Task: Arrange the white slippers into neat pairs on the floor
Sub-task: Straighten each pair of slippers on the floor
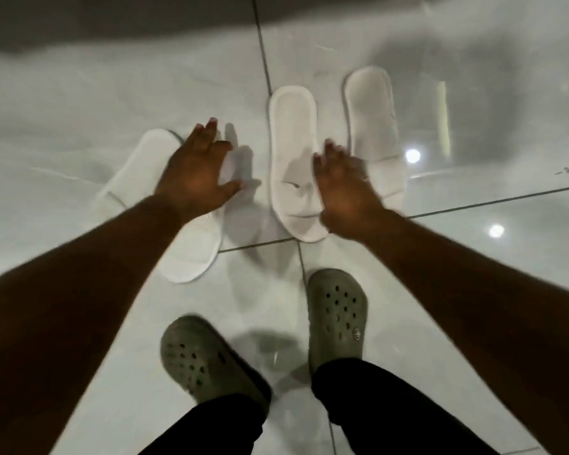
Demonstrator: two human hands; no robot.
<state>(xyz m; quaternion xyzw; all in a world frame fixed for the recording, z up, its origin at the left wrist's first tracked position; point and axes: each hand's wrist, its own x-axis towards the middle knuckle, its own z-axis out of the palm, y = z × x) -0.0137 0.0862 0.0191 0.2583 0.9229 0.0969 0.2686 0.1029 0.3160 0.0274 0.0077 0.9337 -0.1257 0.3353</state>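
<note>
Several white slippers lie on the glossy tiled floor. On the left, a slanted slipper and a nearer one sit partly under my left hand, which hovers above them with fingers spread. On the right, a middle slipper and a far-right slipper lie side by side, toes toward me. My right hand is spread over the gap between these two, holding nothing. Whether either hand touches a slipper is not clear.
My two feet in grey-green clogs stand close below the slippers: the left clog and the right clog. Dark grout lines cross the tiles. A dark band runs along the top edge. Ceiling lights reflect at the right.
</note>
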